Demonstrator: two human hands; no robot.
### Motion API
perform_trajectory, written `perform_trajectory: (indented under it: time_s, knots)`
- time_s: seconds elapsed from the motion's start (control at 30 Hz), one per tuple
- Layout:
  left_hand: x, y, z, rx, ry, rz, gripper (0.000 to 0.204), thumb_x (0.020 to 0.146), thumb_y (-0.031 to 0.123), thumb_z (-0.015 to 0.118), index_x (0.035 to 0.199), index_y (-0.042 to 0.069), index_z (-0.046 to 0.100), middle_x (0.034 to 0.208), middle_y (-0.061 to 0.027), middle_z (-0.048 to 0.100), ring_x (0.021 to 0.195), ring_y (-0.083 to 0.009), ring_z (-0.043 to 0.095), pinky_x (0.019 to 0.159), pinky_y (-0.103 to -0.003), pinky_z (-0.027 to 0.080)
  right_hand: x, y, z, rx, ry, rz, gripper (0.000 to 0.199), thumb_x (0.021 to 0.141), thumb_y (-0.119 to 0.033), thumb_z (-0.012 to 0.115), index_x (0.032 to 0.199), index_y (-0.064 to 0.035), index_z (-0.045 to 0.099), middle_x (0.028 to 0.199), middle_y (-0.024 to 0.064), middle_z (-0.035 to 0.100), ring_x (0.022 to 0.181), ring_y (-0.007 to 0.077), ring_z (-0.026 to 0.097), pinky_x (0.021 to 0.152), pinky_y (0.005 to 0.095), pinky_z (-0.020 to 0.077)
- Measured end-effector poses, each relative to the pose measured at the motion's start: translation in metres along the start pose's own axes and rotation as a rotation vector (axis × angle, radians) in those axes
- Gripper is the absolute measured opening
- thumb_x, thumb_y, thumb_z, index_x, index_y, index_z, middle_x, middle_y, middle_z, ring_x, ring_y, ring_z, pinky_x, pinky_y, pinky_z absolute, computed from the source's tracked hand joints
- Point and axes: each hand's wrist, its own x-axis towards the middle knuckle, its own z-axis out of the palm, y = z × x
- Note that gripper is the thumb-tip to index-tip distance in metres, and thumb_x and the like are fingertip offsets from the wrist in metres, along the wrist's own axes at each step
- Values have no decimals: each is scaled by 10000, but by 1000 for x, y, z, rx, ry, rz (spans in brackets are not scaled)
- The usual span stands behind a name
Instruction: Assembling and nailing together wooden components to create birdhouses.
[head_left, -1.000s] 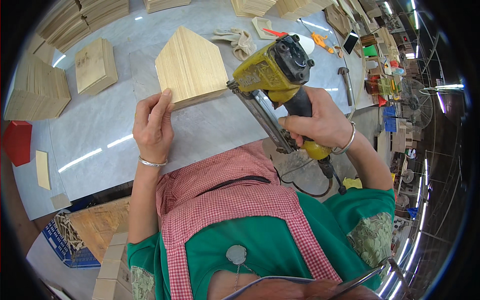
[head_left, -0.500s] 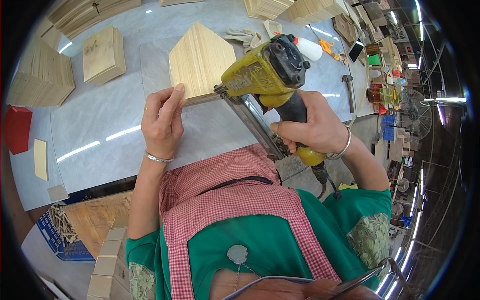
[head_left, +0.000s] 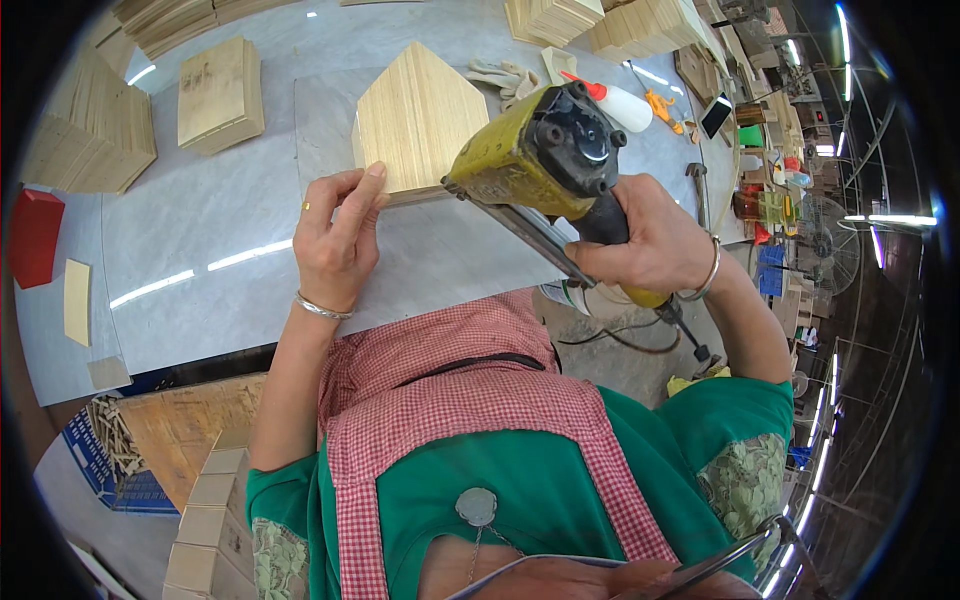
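A house-shaped wooden piece [head_left: 418,120] with a pointed far end lies on the grey tabletop [head_left: 200,230]. My left hand [head_left: 341,225] pinches its near left corner between thumb and fingers. My right hand [head_left: 650,238] is wrapped round the black grip of a yellow and black nail gun [head_left: 520,160]. The gun's nose meets the piece's near right corner, or hovers just by it; I cannot tell if they touch. The gun's body hides part of the piece's right edge.
Wooden panel stacks [head_left: 220,95] stand left and along the far edge. A white bottle with a red nozzle [head_left: 622,106], gloves [head_left: 508,78], a hammer [head_left: 697,190] and a phone [head_left: 716,116] lie to the right. A red block [head_left: 36,238] sits far left.
The nail gun has tilted, its nose staying by the piece's near right corner and its magazine swinging nearer to level. The left hand keeps its hold; the whole view has shifted slightly.
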Motion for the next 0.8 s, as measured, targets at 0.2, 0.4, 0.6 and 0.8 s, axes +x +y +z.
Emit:
perform_trajectory:
  time_s: [0.2, 0.4, 0.6, 0.8]
  knots:
    - [-1, -2, -2, -29, -27, -18, 278, 796, -4, 671, 1071, 35, 662, 909, -115, 612, 754, -212, 612, 616, -286, 510, -9, -23, 7, 245, -43, 198, 282, 708, -141, 639, 884, 68, 569, 589, 61, 576, 524, 106, 559, 491, 280, 448]
    - [1, -2, -13, -123, -103, -60, 450, 729, -121, 580, 1139, 58, 629, 970, -127, 590, 827, -241, 597, 650, -309, 509, 4, -32, 20, 269, -32, 112, 301, 713, -134, 630, 917, 77, 560, 574, 52, 568, 507, 98, 552, 480, 268, 444]
    - [-3, -7, -14, -132, -120, -65, 640, 607, -164, 506, 1178, 104, 616, 963, -119, 575, 857, -259, 575, 655, -326, 507, 10, -40, 25, 269, -54, 106, 313, 708, -128, 629, 932, 79, 557, 574, 48, 567, 507, 94, 551, 480, 269, 445]
    - [-3, -7, -16, -100, -132, -52, 546, 611, -186, 453, 1094, 6, 618, 994, -144, 576, 855, -271, 603, 696, -317, 504, 11, -38, 27, 277, -62, 133, 299, 712, -121, 623, 926, 78, 561, 575, 47, 569, 502, 91, 548, 478, 266, 446]
